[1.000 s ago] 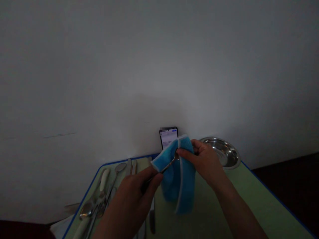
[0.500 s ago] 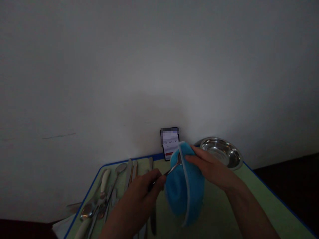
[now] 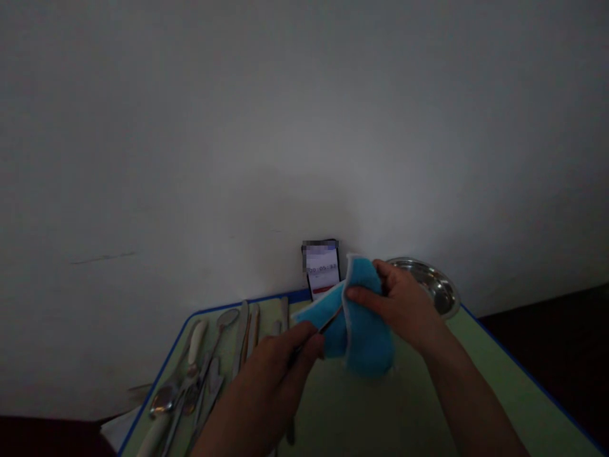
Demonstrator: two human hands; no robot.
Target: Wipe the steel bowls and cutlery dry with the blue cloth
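Observation:
My left hand [image 3: 290, 362] is closed around the handle of a slim metal piece of cutlery [image 3: 330, 320]. Its far end disappears into a fold of a blue cloth [image 3: 368, 336] with white edging, so its kind cannot be made out. My right hand [image 3: 402, 301] pinches the cloth from the right, thumb in front and fingers behind, around the hidden end. Both hands are above the table, in front of a propped phone [image 3: 323, 270] showing a running timer.
Several knives, spoons and forks lie on the left of the green, blue-edged table [image 3: 380, 419], among them a spoon [image 3: 227, 317] and a white-handled piece [image 3: 196, 343]. A shiny metal bowl [image 3: 445, 292] stands at the back right. Behind is a plain wall [image 3: 304, 127].
The cloth has been folded over the cutlery's head, which showed before. My right fingers have curled from lying along the cloth into a pinch. The view has shifted slightly.

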